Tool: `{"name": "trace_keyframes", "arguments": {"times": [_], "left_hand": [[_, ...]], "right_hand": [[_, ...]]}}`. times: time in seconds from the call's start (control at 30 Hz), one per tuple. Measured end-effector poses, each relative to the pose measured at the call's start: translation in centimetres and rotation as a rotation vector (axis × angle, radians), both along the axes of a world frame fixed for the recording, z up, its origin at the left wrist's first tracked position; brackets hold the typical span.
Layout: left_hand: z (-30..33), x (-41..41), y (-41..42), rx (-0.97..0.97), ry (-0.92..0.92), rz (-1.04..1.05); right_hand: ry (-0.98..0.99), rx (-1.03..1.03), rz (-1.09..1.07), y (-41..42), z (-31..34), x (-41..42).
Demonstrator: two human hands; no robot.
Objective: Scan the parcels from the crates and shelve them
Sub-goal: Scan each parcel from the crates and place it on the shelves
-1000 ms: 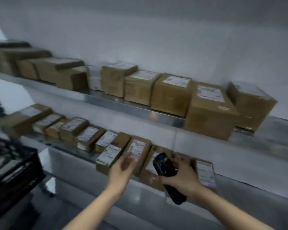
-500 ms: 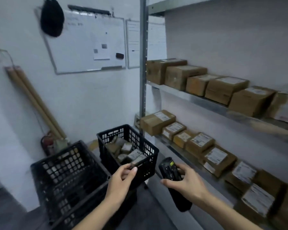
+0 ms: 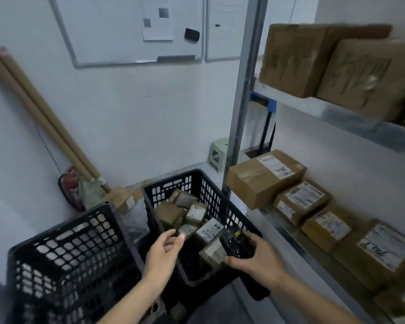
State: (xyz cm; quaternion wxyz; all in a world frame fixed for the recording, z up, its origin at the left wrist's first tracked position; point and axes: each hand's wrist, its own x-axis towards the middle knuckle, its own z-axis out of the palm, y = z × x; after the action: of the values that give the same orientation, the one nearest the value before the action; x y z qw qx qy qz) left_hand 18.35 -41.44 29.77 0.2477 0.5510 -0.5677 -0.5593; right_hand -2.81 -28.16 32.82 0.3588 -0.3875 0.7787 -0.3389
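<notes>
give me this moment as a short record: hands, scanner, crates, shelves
left hand: loosely curled, holding nothing, over the right crate
right hand: grip on the scanner
scanner: black handheld, over the right crate's near corner
right crate: black, holds small parcels
left crate: black, contents not visible
lower shelf: row of labelled boxes
upper shelf: larger boxes
step: no parcel picked up yet
</notes>
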Motion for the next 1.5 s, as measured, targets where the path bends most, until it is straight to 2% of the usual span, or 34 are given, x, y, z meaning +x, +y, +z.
{"name": "trace_keyframes", "arguments": {"times": [0.3,0.53,0.7,1.1,1.3,1.5], "left_hand": [[-7.4,-7.2,-12.7,0.046,-0.009,0.019],[-13.8,-11.6,-20.3,0.082,-0.065,-0.021],[-18.4,-13.4,-23.2,0.152,-0.123,-0.020],[-27.3,-17.5,-27.0,0.269,-0.185,-0.007],[-28.9,-17.8,-27.3,0.224,-0.229,0.049],[-29.9,-18.1,-27.3,0.174,-0.315,-0.031]], "right_hand": [[-0.082,0.094,0.029,-13.6,-7.6,-6.5],[-0.106,0.179,-0.065,-22.2,-14.7,-10.0],[-0.142,0.260,-0.084,-26.1,-19.6,-11.3],[-0.253,0.256,-0.102,-32.4,-28.4,-12.2],[-0.329,0.297,-0.138,-33.9,-31.1,-12.1],[-0.407,0.304,-0.173,-34.5,-32.2,-11.8]]}}
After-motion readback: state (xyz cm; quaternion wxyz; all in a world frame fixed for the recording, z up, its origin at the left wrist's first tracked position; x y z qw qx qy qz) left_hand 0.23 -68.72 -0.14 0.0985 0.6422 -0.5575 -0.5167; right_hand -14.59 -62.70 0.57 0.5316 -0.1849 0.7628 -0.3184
